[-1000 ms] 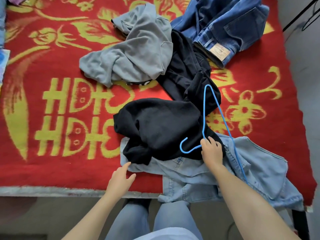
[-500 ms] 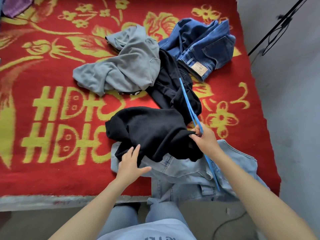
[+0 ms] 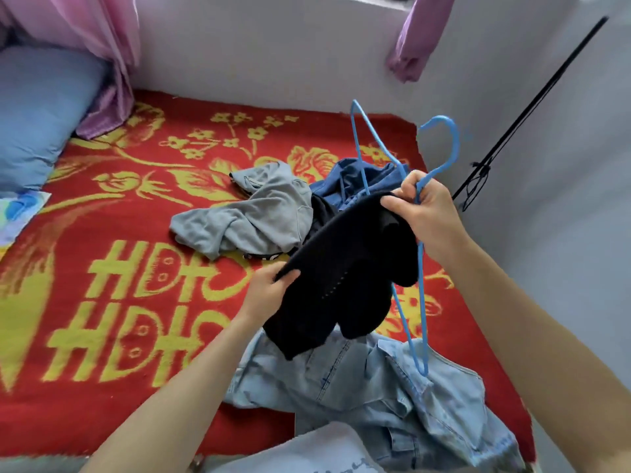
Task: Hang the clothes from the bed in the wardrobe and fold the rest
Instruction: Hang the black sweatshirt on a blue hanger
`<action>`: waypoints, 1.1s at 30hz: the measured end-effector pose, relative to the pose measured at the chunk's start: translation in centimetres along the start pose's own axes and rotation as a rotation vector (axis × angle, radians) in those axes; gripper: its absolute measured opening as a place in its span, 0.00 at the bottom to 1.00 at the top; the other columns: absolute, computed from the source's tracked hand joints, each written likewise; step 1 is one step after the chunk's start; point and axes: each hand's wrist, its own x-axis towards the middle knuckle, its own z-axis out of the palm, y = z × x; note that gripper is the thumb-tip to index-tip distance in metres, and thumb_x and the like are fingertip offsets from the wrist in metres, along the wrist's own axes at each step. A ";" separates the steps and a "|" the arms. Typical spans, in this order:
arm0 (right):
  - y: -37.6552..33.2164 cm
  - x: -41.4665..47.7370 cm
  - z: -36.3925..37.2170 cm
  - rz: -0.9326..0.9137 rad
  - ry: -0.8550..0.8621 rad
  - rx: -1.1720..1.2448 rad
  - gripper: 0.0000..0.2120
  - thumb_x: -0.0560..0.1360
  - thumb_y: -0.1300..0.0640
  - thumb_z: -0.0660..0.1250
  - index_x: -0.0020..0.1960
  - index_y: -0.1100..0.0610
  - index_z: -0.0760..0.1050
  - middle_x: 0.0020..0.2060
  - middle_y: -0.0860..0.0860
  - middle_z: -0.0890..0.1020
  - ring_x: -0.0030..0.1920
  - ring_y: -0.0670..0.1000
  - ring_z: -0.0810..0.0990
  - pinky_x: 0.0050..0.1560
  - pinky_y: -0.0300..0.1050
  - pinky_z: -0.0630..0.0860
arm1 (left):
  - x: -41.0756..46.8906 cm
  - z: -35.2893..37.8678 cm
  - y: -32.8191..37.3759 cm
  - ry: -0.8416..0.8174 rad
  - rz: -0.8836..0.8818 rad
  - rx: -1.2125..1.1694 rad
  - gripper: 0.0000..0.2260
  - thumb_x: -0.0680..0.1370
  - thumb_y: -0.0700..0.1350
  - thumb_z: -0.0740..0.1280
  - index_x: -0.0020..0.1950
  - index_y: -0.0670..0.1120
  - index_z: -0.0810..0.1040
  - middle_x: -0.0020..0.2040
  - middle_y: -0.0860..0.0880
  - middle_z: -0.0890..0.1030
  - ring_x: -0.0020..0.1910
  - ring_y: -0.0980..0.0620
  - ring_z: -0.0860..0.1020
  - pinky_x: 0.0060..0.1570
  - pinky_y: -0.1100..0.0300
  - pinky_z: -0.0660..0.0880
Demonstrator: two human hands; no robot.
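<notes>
A black garment (image 3: 345, 274) hangs lifted above the bed, stretched between both hands. My left hand (image 3: 266, 295) pinches its lower left edge. My right hand (image 3: 426, 216) grips its upper right edge together with a blue wire hanger (image 3: 421, 302), whose hook points up and to the right. On the red and yellow bed cover (image 3: 119, 302) lie a grey top (image 3: 256, 216), dark blue jeans (image 3: 355, 179) behind the black garment, and a light blue denim piece (image 3: 392, 397) at the near edge.
A blue pillow (image 3: 37, 114) and pink curtain (image 3: 102, 46) sit at the far left. White walls (image 3: 273, 56) close the bed behind and on the right. A black rod (image 3: 532, 107) with a hanging black hanger leans along the right wall.
Both hands have raised the black garment off the bed and spread it. The hanger came up with my right hand, hook now upward. My head tilted up, showing wall and pillow.
</notes>
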 end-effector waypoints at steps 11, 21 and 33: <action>-2.8 0.5 -1.3 0.076 0.108 0.252 0.20 0.73 0.71 0.65 0.33 0.53 0.60 0.21 0.42 0.69 0.23 0.42 0.70 0.29 0.32 0.71 | 4.6 -8.1 7.8 0.018 0.086 0.082 0.05 0.77 0.41 0.67 0.52 0.44 0.80 0.44 0.48 0.81 0.44 0.53 0.79 0.49 0.58 0.75; -4.5 1.2 2.8 0.065 0.031 0.180 0.21 0.72 0.71 0.67 0.32 0.53 0.61 0.26 0.48 0.70 0.28 0.44 0.73 0.34 0.35 0.74 | -0.6 -1.1 6.8 -0.213 0.465 0.157 0.30 0.68 0.41 0.76 0.66 0.50 0.68 0.61 0.49 0.73 0.62 0.52 0.71 0.64 0.62 0.66; -1.2 0.0 -0.3 0.151 0.070 0.013 0.21 0.72 0.69 0.68 0.33 0.53 0.59 0.28 0.48 0.67 0.27 0.42 0.69 0.31 0.32 0.69 | 0.9 -2.8 9.8 0.068 0.316 -0.083 0.07 0.76 0.33 0.65 0.50 0.35 0.82 0.41 0.47 0.82 0.39 0.58 0.80 0.42 0.67 0.75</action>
